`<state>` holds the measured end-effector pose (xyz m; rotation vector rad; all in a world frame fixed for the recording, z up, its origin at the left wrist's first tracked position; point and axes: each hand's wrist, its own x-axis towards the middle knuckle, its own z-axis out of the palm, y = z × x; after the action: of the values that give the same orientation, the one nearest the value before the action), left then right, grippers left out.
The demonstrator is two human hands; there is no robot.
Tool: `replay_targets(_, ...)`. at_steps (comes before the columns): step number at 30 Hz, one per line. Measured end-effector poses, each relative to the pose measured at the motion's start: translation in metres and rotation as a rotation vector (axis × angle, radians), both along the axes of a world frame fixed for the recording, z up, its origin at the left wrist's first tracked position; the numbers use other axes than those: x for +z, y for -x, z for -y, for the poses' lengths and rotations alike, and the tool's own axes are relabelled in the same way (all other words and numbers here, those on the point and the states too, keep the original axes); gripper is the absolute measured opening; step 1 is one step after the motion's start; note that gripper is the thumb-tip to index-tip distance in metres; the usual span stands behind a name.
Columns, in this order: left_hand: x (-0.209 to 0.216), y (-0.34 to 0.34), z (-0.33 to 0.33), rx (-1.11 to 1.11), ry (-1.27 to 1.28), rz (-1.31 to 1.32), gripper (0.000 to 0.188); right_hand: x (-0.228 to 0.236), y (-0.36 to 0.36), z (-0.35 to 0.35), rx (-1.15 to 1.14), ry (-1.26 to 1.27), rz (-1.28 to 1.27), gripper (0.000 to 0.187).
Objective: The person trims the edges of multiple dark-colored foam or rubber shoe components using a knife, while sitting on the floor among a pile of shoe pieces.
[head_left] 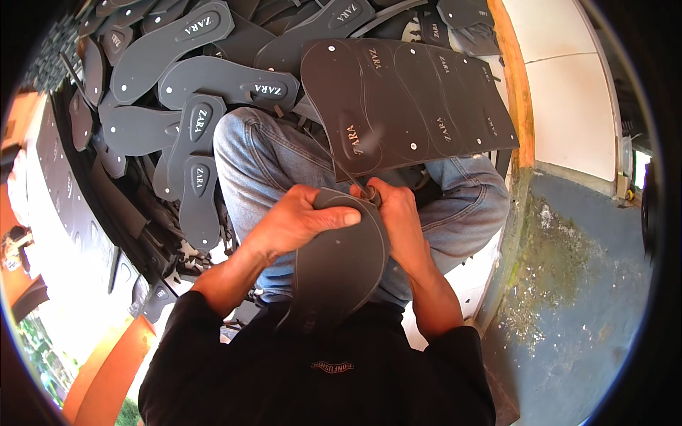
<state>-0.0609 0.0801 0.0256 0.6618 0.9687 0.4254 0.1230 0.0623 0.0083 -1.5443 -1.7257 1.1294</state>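
Observation:
A dark grey shoe insole (341, 259), with a pale outline along its rounded edge, lies between my hands in front of my chest. My left hand (309, 216) is closed on its far left edge, thumb pressed flat on the upper face. At the far right edge of the insole, my right hand (392, 206) is closed with bent fingers. A slim dark strip or tool shows by its fingertips; its kind cannot be made out. Just beyond, a large dark sheet (405, 99) marked with several insole outlines rests across my right leg.
Cut insoles (227, 82) lie heaped beyond and left of my bent knees, with dark scraps (192, 259) below them. A yellowish post edge (522, 92) and a white wall panel (568, 92) stand at the right. Below them stretches stained grey-blue floor (568, 284).

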Motion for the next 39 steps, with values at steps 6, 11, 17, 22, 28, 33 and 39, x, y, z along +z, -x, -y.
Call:
replay_targets(6, -0.003, -0.002, 0.001, 0.071, -0.022, 0.009, 0.036, 0.004, -0.026, 0.002, -0.279, 0.556, -0.534, 0.022)
replay_targets(11, -0.053, -0.006, -0.011, 0.236, 0.198, 0.639, 0.040, 0.017, -0.025, -0.002, -0.653, 0.113, -0.665, 0.020)
replay_targets(17, -0.030, -0.081, 0.040, 0.522, -0.194, 0.561, 0.025, 0.024, -0.017, 0.033, -0.624, 0.177, -0.634, 0.022)
replay_targets(22, -0.023, -0.087, 0.052, 0.694, 0.131, 0.483, 0.035, 0.021, -0.013, 0.054, -0.627, 0.303, -0.567, 0.028)
replay_targets(28, -0.017, -0.082, 0.069, 0.730, 0.296, 0.351, 0.018, 0.004, -0.060, 0.110, -0.517, 0.229, 0.248, 0.043)
replay_targets(33, -0.020, -0.084, 0.072, 0.702, 0.290, 0.378, 0.017, 0.004, -0.052, 0.124, -0.509, 0.279, 0.349, 0.036)
replay_targets(39, -0.040, -0.072, 0.083, 0.674, 0.237, 0.381, 0.019, -0.003, -0.038, 0.120, -0.478, 0.314, 0.379, 0.030)
